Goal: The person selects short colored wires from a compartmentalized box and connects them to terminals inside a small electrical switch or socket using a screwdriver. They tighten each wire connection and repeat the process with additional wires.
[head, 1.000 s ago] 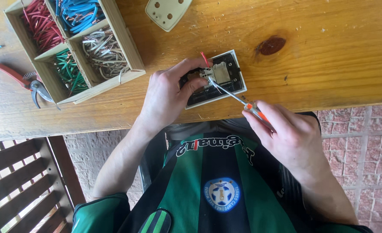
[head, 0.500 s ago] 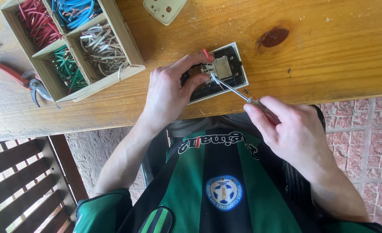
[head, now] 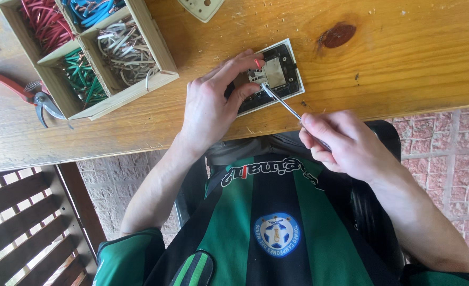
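Note:
A rectangular switch plate with a white rim and dark inside lies on the wooden table near its front edge. My left hand rests on the plate's left part and pins it down, fingertips beside a short red wire. My right hand, below the table edge, grips a screwdriver. Its metal shaft slants up-left and its tip sits on the pale module in the plate's middle.
A wooden divider box with red, blue, white and green wire pieces stands at the back left. Red-handled pliers lie left of it. A pale cover plate sits at the top edge. A wooden chair stands lower left.
My right hand has shifted right and lower, closing over the screwdriver's handle. The tip stays on the plate's module. My left hand keeps holding the plate.

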